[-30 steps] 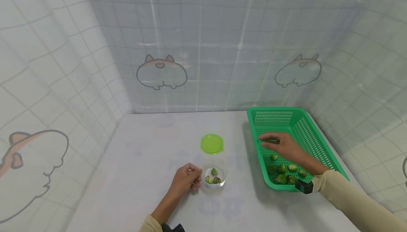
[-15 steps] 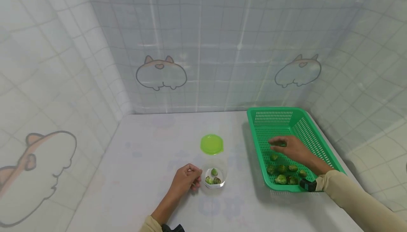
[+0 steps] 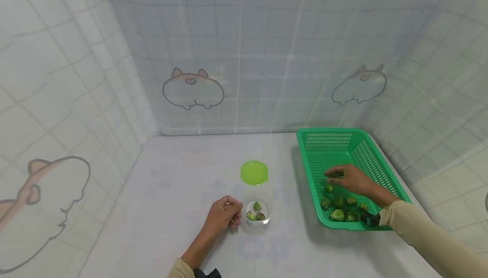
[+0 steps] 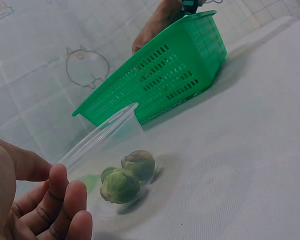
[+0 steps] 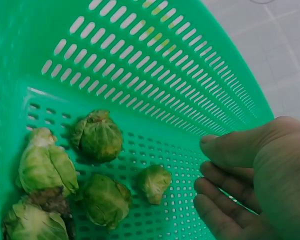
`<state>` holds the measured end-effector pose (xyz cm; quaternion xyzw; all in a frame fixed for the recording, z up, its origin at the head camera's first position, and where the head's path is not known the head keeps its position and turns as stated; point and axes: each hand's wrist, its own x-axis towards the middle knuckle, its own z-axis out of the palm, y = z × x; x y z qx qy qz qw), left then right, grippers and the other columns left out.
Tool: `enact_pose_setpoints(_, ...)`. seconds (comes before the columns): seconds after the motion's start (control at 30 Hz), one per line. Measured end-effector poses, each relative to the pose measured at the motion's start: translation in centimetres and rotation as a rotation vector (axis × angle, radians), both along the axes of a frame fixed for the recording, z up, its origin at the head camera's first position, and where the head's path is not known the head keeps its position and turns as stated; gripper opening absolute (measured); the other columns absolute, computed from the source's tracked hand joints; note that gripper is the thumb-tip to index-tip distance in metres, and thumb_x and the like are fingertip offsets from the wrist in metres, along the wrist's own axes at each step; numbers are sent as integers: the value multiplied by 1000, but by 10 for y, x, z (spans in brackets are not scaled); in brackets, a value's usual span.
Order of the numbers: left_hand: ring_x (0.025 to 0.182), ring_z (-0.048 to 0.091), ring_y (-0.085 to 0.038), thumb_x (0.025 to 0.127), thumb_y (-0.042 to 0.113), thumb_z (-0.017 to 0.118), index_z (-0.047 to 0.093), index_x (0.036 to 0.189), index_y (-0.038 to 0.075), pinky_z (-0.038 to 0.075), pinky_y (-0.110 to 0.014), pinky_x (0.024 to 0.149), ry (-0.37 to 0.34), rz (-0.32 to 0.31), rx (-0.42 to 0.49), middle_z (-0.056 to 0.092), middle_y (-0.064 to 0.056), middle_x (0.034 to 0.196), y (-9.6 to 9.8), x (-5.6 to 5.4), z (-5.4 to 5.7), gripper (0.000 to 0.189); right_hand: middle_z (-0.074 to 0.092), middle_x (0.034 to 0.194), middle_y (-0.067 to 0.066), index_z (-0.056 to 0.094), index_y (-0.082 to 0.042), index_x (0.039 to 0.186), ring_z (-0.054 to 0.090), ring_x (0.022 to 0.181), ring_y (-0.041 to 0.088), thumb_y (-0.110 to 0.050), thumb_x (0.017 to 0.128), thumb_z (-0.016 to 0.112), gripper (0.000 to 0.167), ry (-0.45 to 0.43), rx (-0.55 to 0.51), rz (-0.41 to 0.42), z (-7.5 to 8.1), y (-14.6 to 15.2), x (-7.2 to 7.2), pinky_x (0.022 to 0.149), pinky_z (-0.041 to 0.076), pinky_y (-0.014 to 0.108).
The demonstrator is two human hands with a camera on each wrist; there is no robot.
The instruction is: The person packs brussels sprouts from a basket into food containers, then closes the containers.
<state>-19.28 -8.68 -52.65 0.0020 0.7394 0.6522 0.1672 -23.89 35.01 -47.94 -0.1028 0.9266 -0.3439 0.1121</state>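
Observation:
My left hand is at the left side of a small clear plastic container, its thumb and index finger pinching the rim, as the left wrist view shows. Three Brussels sprouts lie inside it. Inside a green basket on the right, my right hand reaches down with fingers apart and nothing between them. A small Brussels sprout lies just beyond its fingertips in the right wrist view. Several larger Brussels sprouts sit on the basket floor at its near end.
A light green lid lies on the white table behind the container. Patterned sheeting encloses the back and both sides. The basket stands close to the right-hand sheeting.
My right hand has shifted right and lowered from near the basket's left wall to just above the small Brussels sprout. My left hand and the container have stayed put.

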Motion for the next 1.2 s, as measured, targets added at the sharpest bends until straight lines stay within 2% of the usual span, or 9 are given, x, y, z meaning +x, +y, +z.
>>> enact_pose_setpoints(0.13, 63, 63, -17, 97, 25, 67, 62, 102, 2, 54, -29, 55, 0, -8, 2, 68, -7, 76, -3, -7, -19, 25, 68, 121, 19, 66, 2, 126, 64, 110, 39, -22, 95, 71, 39, -30, 29, 33, 1, 1, -3, 86, 55, 49)
enact_pose_setpoints(0.43, 62, 62, -16, 97, 24, 67, 62, 102, 1, 53, -28, 54, -4, -3, 8, 67, -5, 75, -3, -7, -20, 24, 70, 116, 16, 68, 2, 121, 64, 109, 39, -18, 92, 74, 36, -71, 59, 107, -10, 3, -10, 85, 56, 47)
enact_pose_setpoints(0.57, 63, 62, -17, 98, 20, 65, 62, 103, -1, 53, -30, 55, -2, -8, -1, 68, -7, 76, -3, -6, -15, 21, 70, 116, 18, 68, 3, 121, 65, 108, 40, -17, 91, 75, 36, -72, 61, 113, -11, 2, -10, 85, 57, 47)
enact_pose_setpoints(0.77, 63, 62, -19, 98, 14, 64, 61, 100, -3, 54, -31, 56, 7, -8, -7, 67, -11, 75, -1, 2, 9, 18, 69, 115, 20, 68, 3, 119, 65, 106, 40, -14, 90, 75, 34, -67, 66, 129, -9, -1, -8, 84, 56, 49)
enact_pose_setpoints(0.83, 63, 62, -19, 98, 15, 64, 61, 100, -3, 54, -31, 55, 15, -10, 0, 67, -11, 75, -1, 4, 14, 18, 69, 115, 19, 69, 3, 118, 65, 105, 40, -13, 90, 76, 33, -64, 70, 129, -9, -2, -8, 83, 56, 49)
enact_pose_setpoints(1.2, 62, 62, -18, 98, 13, 64, 61, 100, -4, 54, -30, 56, 10, -7, 3, 67, -9, 74, 1, 6, 16, 17, 71, 111, 17, 71, 1, 114, 67, 100, 36, -10, 90, 75, 27, -48, 69, 148, -12, 0, -8, 79, 58, 44)
